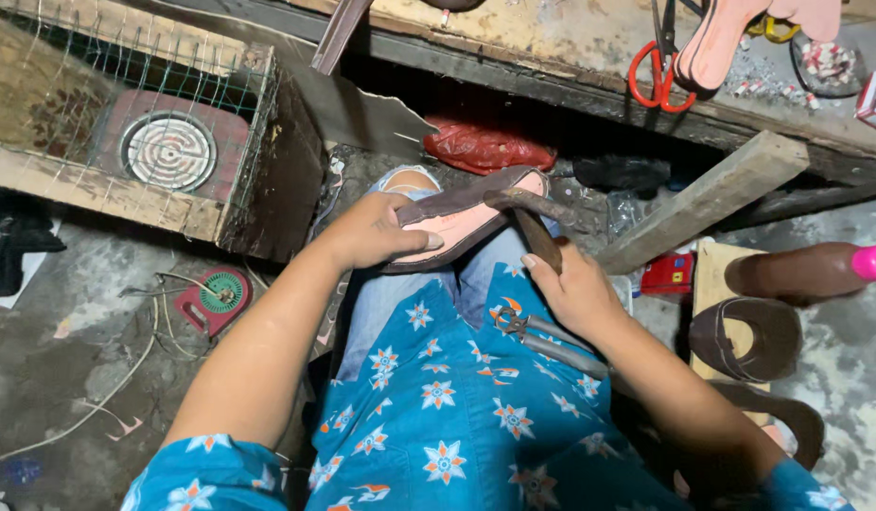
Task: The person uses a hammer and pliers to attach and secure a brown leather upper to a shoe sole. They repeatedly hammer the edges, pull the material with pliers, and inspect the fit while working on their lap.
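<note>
Left hand [376, 234] pins pink shoe sole [462, 220] on knee. Right hand [572, 289] at four o'clock grips hammer [531, 216], head on sole. Pliers [542, 338] on lap. Red scissors [657, 68] at one o'clock.

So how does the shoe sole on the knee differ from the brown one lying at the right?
The sole on the knee shows a pink face with a brown edge; the sole at the right looks all brown. The knee sole is pinned by the left hand, with the hammer in the right hand resting on it; the right-side sole lies untouched on a pale board. Both are flat and rounded.
</note>
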The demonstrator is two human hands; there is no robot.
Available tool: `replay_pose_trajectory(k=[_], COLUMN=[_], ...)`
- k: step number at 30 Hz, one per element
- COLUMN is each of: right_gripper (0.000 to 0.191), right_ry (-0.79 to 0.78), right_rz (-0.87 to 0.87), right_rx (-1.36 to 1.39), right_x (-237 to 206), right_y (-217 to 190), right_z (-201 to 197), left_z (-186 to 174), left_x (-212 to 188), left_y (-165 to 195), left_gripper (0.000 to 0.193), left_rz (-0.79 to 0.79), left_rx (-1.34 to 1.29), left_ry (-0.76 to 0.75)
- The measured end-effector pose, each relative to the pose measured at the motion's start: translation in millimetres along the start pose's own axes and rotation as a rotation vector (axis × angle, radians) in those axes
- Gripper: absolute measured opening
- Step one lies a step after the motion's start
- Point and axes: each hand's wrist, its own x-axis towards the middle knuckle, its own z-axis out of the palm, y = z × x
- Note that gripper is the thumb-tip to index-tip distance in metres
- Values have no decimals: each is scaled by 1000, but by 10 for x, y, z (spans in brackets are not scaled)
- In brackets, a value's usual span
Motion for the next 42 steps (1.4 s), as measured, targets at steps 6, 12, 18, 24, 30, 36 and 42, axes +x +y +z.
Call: replay_pose_trajectory(k=[6, 12, 18, 24, 30, 36, 42], right_gripper=[43, 40, 41, 42, 39, 39, 48], right_ry=[-103, -161, -38, -207, -150, -105, 112], right_rz=[-4, -1, -260, -95, -157, -106, -172], right_rx=[3, 76, 362, 56, 309, 7, 277], right_x=[-12, 0, -57, -65, -22, -39, 82], right_y=[-283, -597, -873, -742, -613, -578, -707], right_z=[96, -140, -165, -162, 54, -111, -106], left_z=[-7, -15, 50, 26, 19, -61, -163], left_x=[13, 9, -42, -69, -54, -109, -85], left_y=[33, 44, 43, 29, -7, 87, 100], left_gripper=[50, 52, 52, 47, 48, 55, 63], left_rz=[33, -11, 15, 76, 20, -3, 123], left_rx=[-100, -29, -52, 262, 71, 546, 483], left_ry=[-56, 11, 28, 111, 56, 203, 268])
